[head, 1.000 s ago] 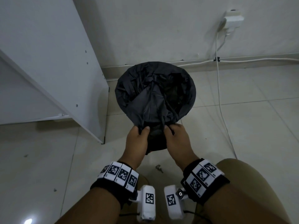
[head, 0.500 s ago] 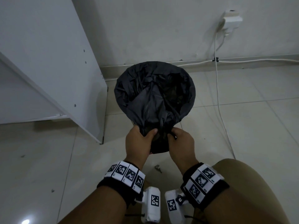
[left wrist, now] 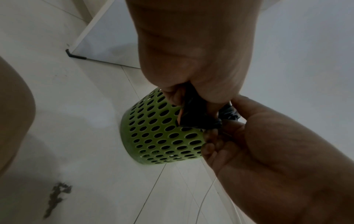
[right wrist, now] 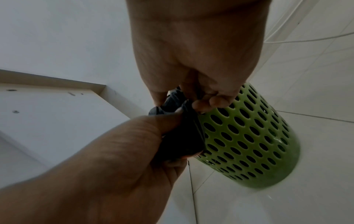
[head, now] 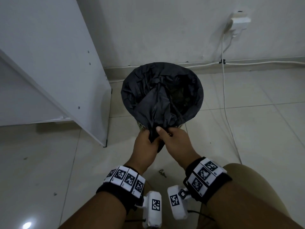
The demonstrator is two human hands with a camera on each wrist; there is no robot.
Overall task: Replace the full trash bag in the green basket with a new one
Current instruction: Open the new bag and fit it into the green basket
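A black trash bag point(head: 158, 96) lines the green perforated basket point(left wrist: 162, 136) that stands on the tiled floor by the wall; its rim is folded over the basket's top. The near edge of the bag point(left wrist: 199, 119) is gathered into a bunch. My left hand point(head: 145, 142) and my right hand point(head: 176, 139) both grip that bunch at the basket's near side, close together, thumbs on top. The right wrist view shows the bag point(right wrist: 182, 136) bunched between both hands beside the basket point(right wrist: 249, 136). What the bag holds is hidden.
A white cabinet panel point(head: 66, 71) stands close to the left of the basket. A white cable point(head: 225, 100) runs down from a wall plug point(head: 239, 22) and across the floor on the right. A small bit of debris point(head: 162, 172) lies on the tiles between my wrists.
Both hands have drawn the near edge of the bag together and toward me, meeting in one bunch. The green basket side now shows below the pulled rim.
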